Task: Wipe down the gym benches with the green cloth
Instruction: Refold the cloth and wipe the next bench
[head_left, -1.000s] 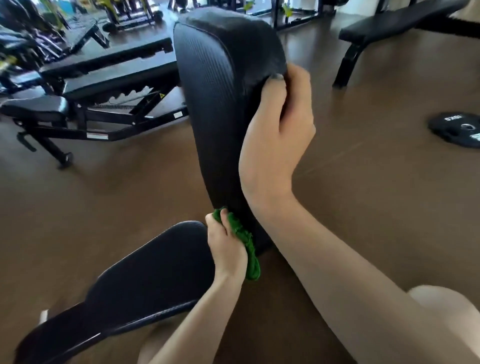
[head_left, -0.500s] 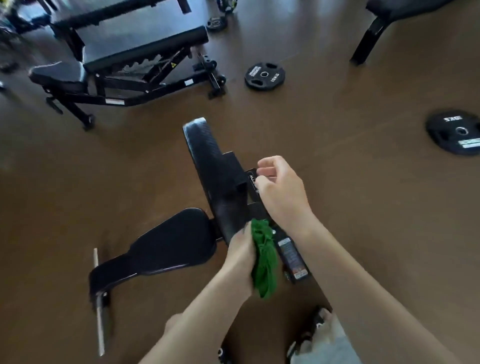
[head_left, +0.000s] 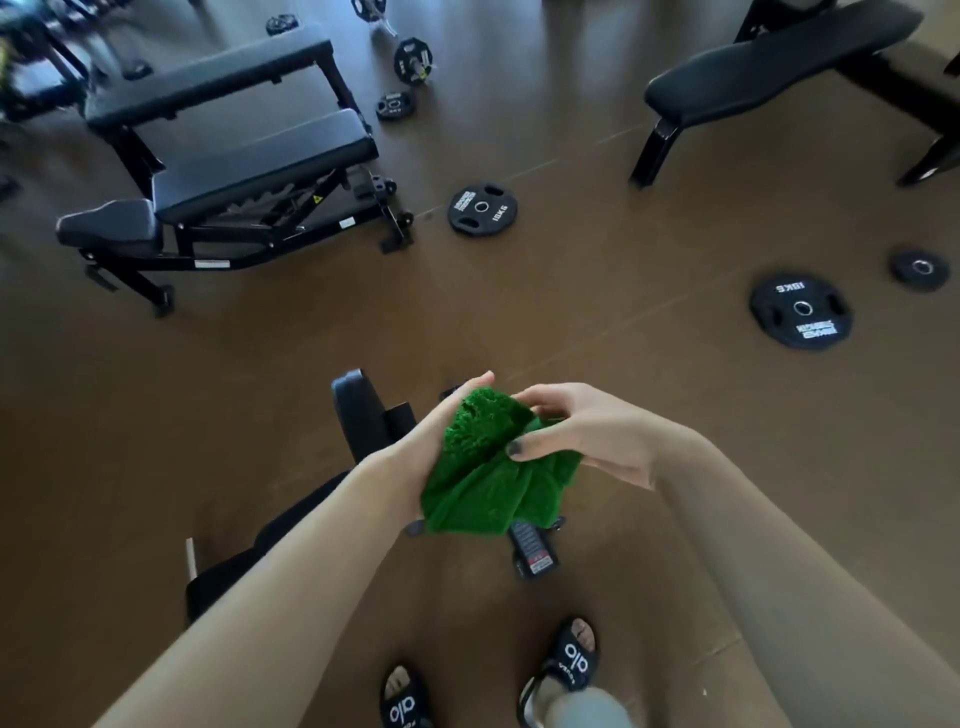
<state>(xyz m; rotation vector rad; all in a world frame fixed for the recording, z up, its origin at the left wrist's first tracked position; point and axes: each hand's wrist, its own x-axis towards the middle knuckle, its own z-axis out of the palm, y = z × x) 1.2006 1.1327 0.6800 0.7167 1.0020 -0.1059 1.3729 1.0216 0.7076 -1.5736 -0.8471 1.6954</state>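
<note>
Both sets of fingers are curling into the green cloth (head_left: 493, 478), a fuzzy, shaggy-pile rag that's all bunched up. The left hand (head_left: 434, 441) is cupping it from underneath and the side, with fingertips poking over the top edge; the right hand (head_left: 587, 441) is pinching a fold, its dark-nailed thumb pressing down on the middle. The cloth is hanging in the air between the hands, not touching anything else.

Right below it, the nearest bench (head_left: 358, 415) is showing its black padded backrest with rounded edges, plus a stickered metal frame bit peeking out under the cloth. Black slide sandals (head_left: 574, 660) are standing on the smooth brown floor (head_left: 597, 249).

Further out, there's a flat adjustable bench (head_left: 249, 161) with matte black pads on the left and another bench (head_left: 779, 57) top right. Round black weight plates (head_left: 482, 209) are lying scattered, another big plate (head_left: 801, 309) on the right, with plenty of bare floor between them.
</note>
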